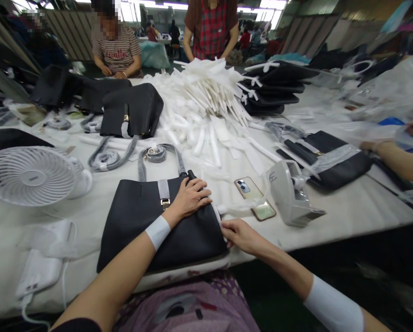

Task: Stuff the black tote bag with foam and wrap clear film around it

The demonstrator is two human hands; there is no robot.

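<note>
A black handbag [133, 230] with a wrapped gold buckle [165, 204] lies in front of me on the white-covered table. My left hand [189, 198] rests across its upper right part, fingers stretched over the edge. At the bag's right side, my right hand [239, 235] is closed in a pinch on a white strip [216, 215] running along that edge; its fingertips hide the end of the strip. The bag's plastic-wrapped strap [156, 153] is coiled above it on the table.
A white fan [31, 177] and a power strip [42, 263] are at left. To the right lie a phone [258, 203] and a white tape dispenser [289, 193]. White foam strips [206, 92] are heaped behind, beside stacked black bags [272, 92]. A co-worker's arms [400, 157] reach in from the right.
</note>
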